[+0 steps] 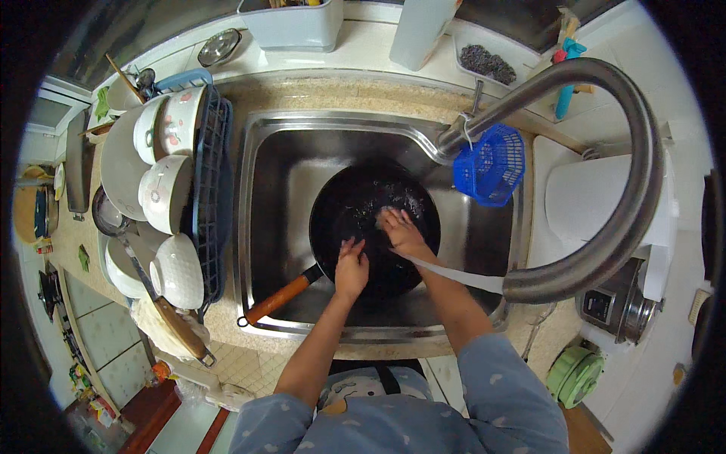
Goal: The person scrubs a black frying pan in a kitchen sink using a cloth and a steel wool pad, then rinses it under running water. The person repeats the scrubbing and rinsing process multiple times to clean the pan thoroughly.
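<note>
A black wok (333, 204) with a wooden handle (283, 300) sits in the steel sink (280, 155), its handle reaching over the front left rim. Inside it lies wet, glistening water. My right hand (402, 233) presses toward the wok's middle, fingers bent over a small pale thing I cannot make out. My left hand (352, 270) is over the wok's near left part, its fingers loosely bent, thumb apart, with nothing visible in it. From the curved faucet (643, 174) a stream of water (457, 278) runs past my right wrist into the wok.
On the left, a blue dish rack (219, 181) holds several white bowls (178, 271) and a long-handled ladle (144, 272). A blue plastic basket (491, 166) hangs at the sink's back right corner. The faucet arches over the right side. A grey bin (291, 29) stands behind.
</note>
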